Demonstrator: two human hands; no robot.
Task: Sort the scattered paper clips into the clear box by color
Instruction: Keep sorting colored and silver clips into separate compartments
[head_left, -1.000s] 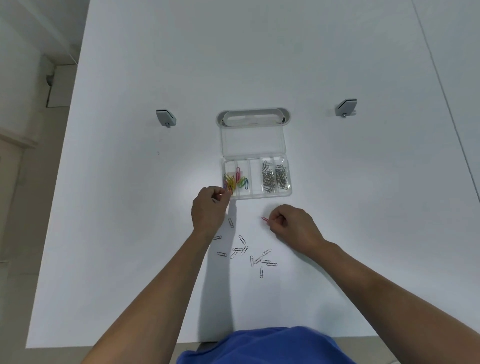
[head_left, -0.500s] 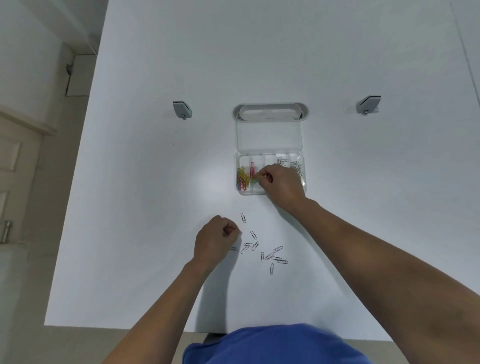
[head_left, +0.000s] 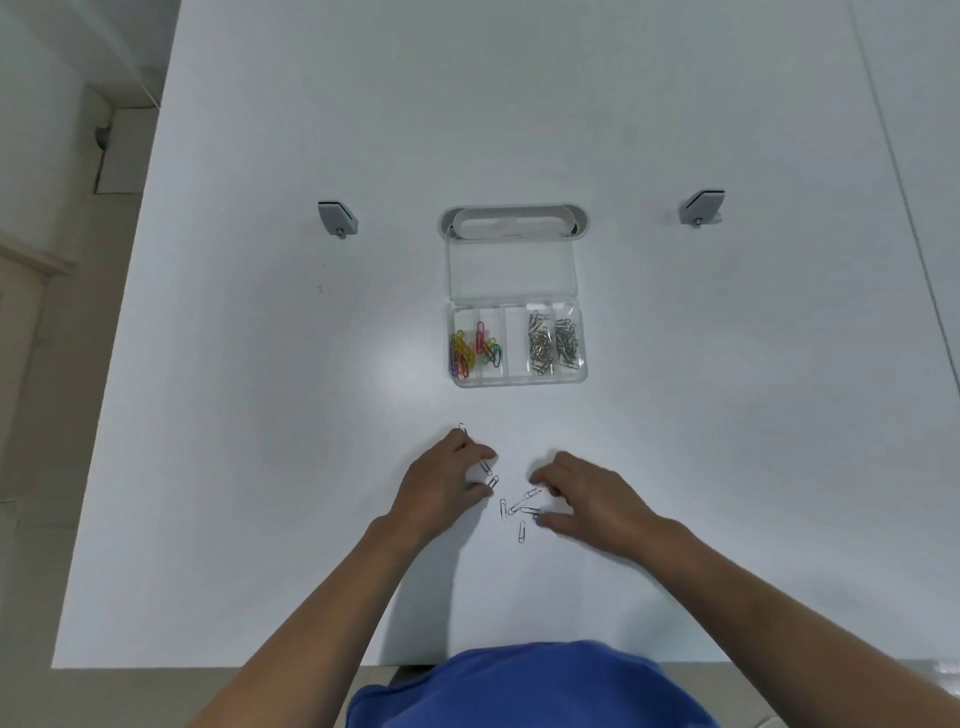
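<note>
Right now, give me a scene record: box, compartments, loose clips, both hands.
box: clear box, lid open, on white table
left two compartments: coloured paper clips
middle compartment: looks empty
right two compartments: silver paper clips
loose clips: silver paper clips on table, between the hands, near the table's front edge
left hand: fingers curled at loose clips; grip unclear
right hand: fingers spread over clips, not closed
</note>
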